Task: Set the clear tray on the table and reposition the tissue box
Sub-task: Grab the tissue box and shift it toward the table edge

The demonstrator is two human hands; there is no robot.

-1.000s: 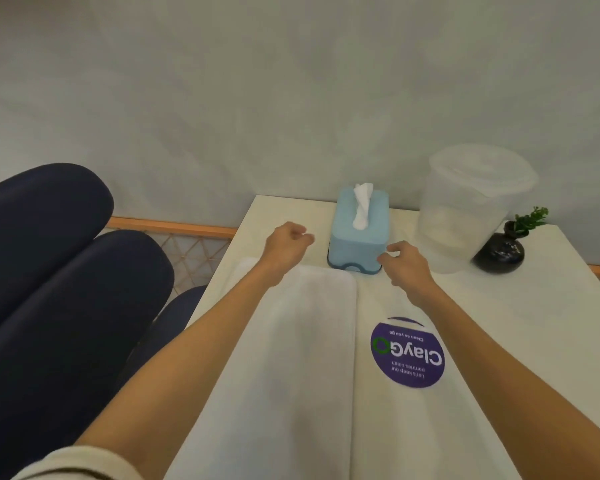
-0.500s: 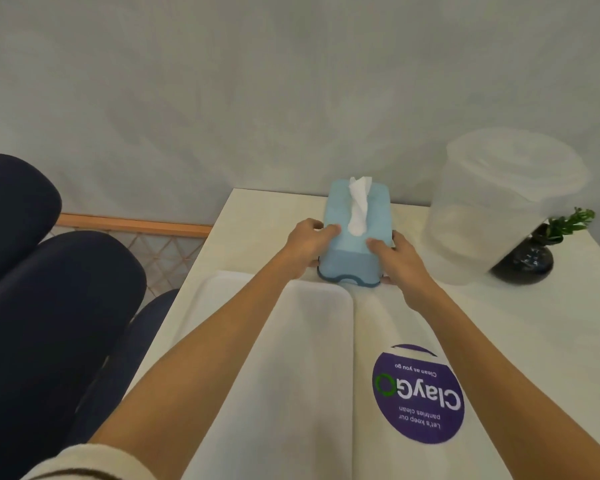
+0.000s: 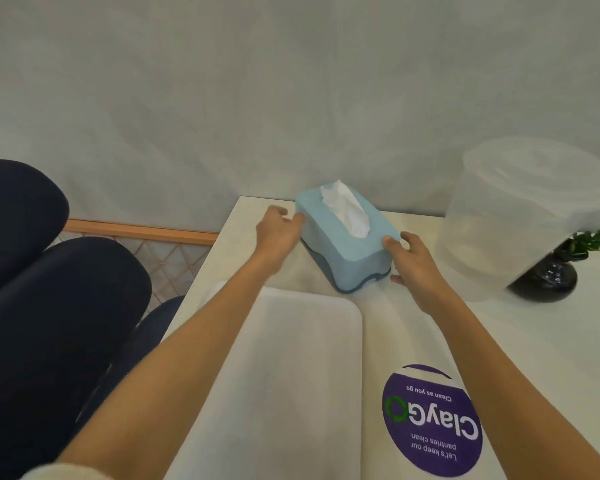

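With the clear tray (image 3: 291, 358) already flat at the table (image 3: 534, 341) left edge, we turn the tissue box (image 3: 347, 242) near the far edge, left hand (image 3: 278, 233) and right hand (image 3: 413, 261) gripping its ends; next it needs squaring

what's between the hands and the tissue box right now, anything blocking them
Nothing visible. The left hand touches the far-left corner of the tissue box, and the right hand is on its near-right corner. The clear tray lies nearer, beneath the left forearm, not between.
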